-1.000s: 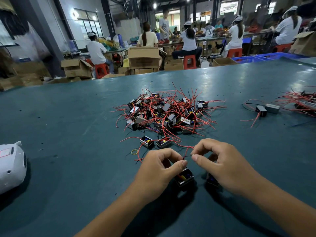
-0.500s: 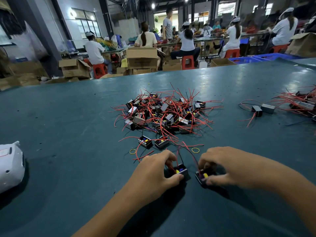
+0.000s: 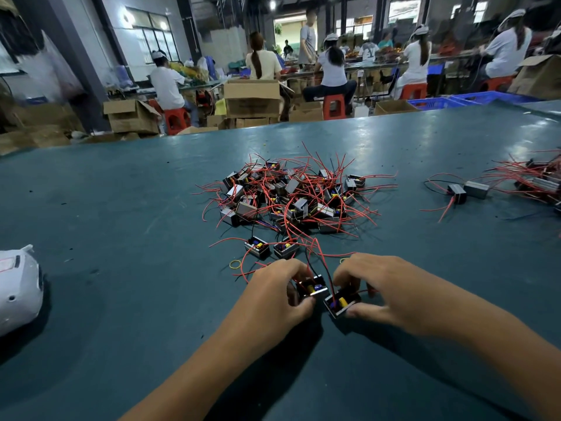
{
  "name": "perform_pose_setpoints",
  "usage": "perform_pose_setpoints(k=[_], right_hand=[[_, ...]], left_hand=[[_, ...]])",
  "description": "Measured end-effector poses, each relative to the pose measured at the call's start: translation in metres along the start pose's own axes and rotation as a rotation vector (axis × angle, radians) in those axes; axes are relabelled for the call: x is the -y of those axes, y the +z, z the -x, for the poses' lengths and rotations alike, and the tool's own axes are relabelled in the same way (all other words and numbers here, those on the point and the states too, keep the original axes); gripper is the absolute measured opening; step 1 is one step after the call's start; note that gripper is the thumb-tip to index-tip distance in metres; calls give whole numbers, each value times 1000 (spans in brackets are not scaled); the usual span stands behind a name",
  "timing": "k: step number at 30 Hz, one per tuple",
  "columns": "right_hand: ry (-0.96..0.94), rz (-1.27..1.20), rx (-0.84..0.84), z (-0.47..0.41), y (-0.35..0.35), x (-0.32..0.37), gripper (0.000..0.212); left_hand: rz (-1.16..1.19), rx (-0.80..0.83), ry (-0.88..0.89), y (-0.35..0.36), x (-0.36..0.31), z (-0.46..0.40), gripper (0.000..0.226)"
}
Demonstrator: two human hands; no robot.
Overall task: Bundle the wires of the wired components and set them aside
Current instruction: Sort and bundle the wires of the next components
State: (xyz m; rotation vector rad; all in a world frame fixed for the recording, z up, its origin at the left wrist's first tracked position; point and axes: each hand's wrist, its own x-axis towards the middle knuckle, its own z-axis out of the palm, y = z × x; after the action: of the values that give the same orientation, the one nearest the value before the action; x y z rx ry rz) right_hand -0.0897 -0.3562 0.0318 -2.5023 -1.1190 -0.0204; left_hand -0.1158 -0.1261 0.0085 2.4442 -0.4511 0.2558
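Dark green matting covers the workbench (image 3: pixel 121 299) under my hands. My left hand (image 3: pixel 270 296) is curled round a small black wired component (image 3: pixel 312 288), thumb on its near edge and fingers over the far side, with a yellow part and a blue part showing in its open top. My right hand (image 3: pixel 385 290) grips a second component (image 3: pixel 341 303) the same way, thumb pressed to its near corner, fingers arched over the back. The two boxes sit just beside each other on the bench, almost touching, and their red and black wires (image 3: pixel 318 262) trail away from me toward the main pile.

That pile of components (image 3: pixel 294 199) lies in the middle of the bench, a tangle of black boxes and loose red leads. Two more components (image 3: pixel 257 247) (image 3: pixel 285 249) rest between the pile and my hands. A yellow rubber band (image 3: pixel 235 264) lies flat just left of my left hand.

Well off to the right, a pair of boxes (image 3: pixel 467 191) sits near another heap of wired parts (image 3: pixel 537 180) at the edge of view. A white plastic casing (image 3: pixel 18 287) rests at the far left. Beyond the bench, workers on red stools (image 3: pixel 334 106) sit among cardboard boxes (image 3: pixel 252 97).
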Motion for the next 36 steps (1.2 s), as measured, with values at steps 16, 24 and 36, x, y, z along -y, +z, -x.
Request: perform_pose_setpoints(k=[16,24,36], right_hand=[[90,-2,13,-1,17,-4,50],[258,-113,-112,1,-2,-11,50],[763,350,-201,-19,-83,-101,51]], left_hand=[[177,87,139,0,-2,-1,22],[92,-70,176,-6,1,-3,15],[19,-57,176,-6,5,-7,7]])
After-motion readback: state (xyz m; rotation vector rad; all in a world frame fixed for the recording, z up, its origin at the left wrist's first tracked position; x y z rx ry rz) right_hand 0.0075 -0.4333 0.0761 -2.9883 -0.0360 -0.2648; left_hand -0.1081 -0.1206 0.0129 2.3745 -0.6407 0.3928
